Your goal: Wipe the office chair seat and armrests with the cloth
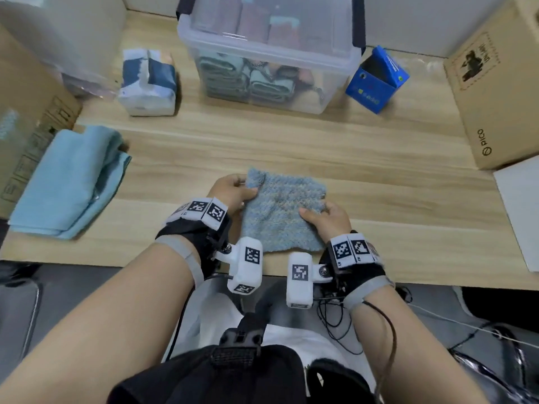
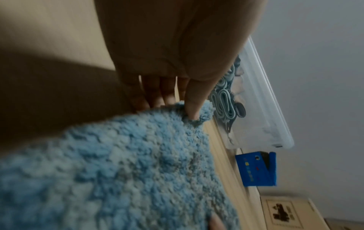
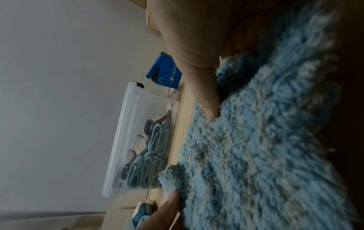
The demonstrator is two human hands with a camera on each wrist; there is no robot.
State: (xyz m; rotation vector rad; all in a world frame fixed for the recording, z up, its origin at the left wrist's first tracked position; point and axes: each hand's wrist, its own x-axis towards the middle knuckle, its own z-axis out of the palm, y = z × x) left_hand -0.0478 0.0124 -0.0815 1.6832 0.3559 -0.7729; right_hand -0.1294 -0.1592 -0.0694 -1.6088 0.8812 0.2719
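A person's 2 hands hold a fluffy blue cloth (image 1: 284, 211) on a light wooden desk (image 1: 291, 141), near its front edge at the 6 o'clock side of the head view. The left hand (image 1: 233, 191) pinches the cloth's far-left corner, at 10 o'clock on the cloth, thumb on top and fingers clamped beneath; the left wrist view shows the thumb (image 2: 194, 99) pressed into the pile with the other fingers together behind the edge. The right hand (image 1: 328, 218) grips the cloth's right edge at 3 o'clock, thumb lying across the top and fingers curled under the fabric; the right wrist view shows its thumb (image 3: 206, 93) sunk into the fibres. Both wrists wear black straps carrying white marker-tagged camera units.

At 12 o'clock stands a clear plastic storage bin (image 1: 271, 51) packed with rolled fabric. A blue carton (image 1: 376, 80) sits at 1 o'clock, just beside the bin. A soft tissue pack (image 1: 147, 83) lies at 11 o'clock. A folded light-blue towel (image 1: 68, 182) rests at 9 o'clock, and a cardboard box (image 1: 495, 91) fills the 2 o'clock corner. The chair itself cannot be clearly made out.
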